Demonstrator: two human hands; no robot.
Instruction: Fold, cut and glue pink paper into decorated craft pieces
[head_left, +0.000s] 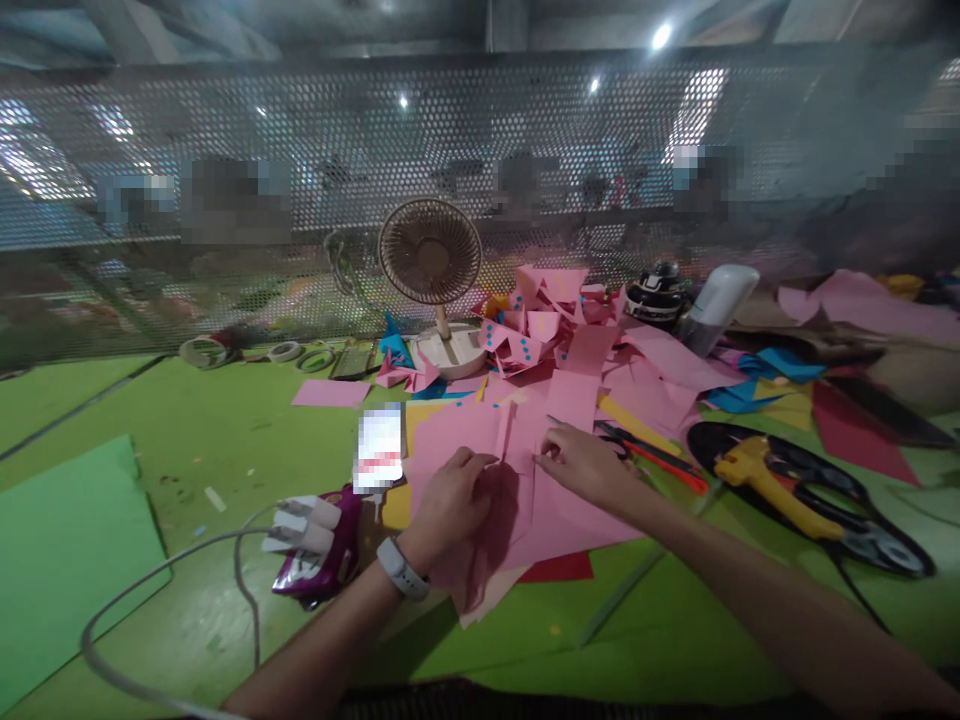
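Observation:
My left hand, with a white watch on its wrist, rests on the pink paper. Its curled fingers are closed at the edge of a narrow raised fold in that paper. To the right, my right hand is closed in a pinch just above the sheet. A thin dark tip pokes out past its fingers; what it belongs to is hidden. Small blue dots mark the sheet's top edge. Beside my right hand lie a yellow strip and an orange-and-black cutter knife.
A fan stands behind, beside a heap of folded pink paper. At left lie a lit phone, a white plug with a cable, and green sheets. A yellow-handled glue gun lies at right.

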